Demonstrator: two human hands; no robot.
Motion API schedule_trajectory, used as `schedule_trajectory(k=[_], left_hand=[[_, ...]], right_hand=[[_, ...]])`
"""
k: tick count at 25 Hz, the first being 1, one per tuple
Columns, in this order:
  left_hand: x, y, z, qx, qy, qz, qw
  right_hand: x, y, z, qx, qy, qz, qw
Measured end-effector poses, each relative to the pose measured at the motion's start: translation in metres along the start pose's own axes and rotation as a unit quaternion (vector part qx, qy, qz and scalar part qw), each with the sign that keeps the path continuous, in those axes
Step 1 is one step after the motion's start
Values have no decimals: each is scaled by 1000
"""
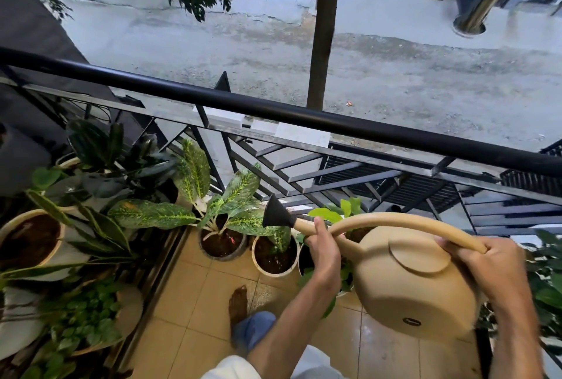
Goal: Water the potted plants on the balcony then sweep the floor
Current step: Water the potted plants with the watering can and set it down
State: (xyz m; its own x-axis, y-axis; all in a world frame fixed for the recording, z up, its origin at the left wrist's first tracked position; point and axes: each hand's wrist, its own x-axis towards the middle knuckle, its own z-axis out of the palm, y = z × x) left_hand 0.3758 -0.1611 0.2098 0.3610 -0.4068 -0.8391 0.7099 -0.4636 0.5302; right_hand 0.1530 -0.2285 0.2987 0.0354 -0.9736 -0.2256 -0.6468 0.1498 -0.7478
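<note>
Head view, the only one. I hold the watering can (pixel 404 281) with both hands, tipped well over so its flat base faces me and its spout (pixel 299 224) runs out toward 10 o'clock. I judge this tilt is meant to send water to the black rose (pixel 275 212) at the spout's end. No stream is visible, so I cannot tell whether water is flowing.

My right hand (pixel 483 260) is wrapped round the rear end of the long arched handle (pixel 404 220), at 3 o'clock from the can body, forearm coming up from the lower right. It carries the weight and sets the tilt, I think.

My left hand (pixel 322 244) grips the spout just behind the rose, thumb up along it, forearm rising from 6 o'clock. That grip steers the aim. The hands are well apart, one at each end of the can.

The rose hangs above the leafy plant (pixel 234 199) in the dark pot (pixel 222 246); a white pot (pixel 275 257) stands just beside it at 3 o'clock. More pots crowd the 9 o'clock side. All stand along the railing (pixel 273 110).

My bare foot (pixel 238 302) rests on the tan tiles (pixel 188 302), some looking wet. No broom is in view; sweeping is not yet begun.
</note>
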Motion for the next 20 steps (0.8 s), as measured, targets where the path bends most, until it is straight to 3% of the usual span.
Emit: schedule_trajectory(k=[20], left_hand=[[24, 22, -11, -98, 35, 33, 994]], right_hand=[[13, -25, 26, -30, -12, -27, 999]])
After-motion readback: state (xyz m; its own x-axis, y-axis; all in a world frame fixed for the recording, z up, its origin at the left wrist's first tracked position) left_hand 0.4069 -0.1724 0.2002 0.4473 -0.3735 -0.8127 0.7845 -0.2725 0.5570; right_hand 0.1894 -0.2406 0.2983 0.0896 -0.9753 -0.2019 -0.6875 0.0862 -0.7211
